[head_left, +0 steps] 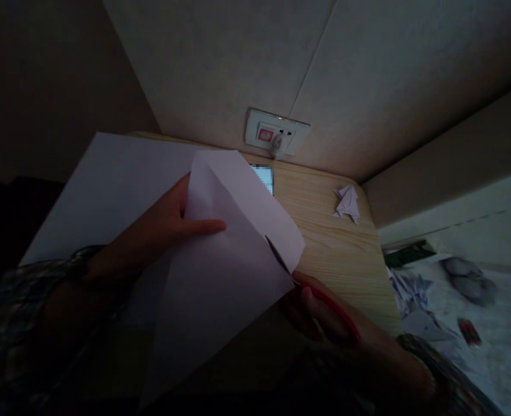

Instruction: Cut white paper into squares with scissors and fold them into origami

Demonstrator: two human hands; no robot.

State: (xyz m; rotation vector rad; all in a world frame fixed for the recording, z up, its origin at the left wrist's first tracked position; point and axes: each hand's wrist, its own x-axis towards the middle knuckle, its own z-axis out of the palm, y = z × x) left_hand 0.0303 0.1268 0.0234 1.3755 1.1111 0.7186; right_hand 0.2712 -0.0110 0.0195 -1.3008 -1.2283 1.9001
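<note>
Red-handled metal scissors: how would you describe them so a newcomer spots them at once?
Over the pale wooden tabletop, the left hand holds a creased white paper sheet. At its right edge, the right hand holds the red-handled metal scissors; their dark, narrow blade stands out against the white.

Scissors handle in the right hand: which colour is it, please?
The scissors handle is red, seen best in the head view.
</note>
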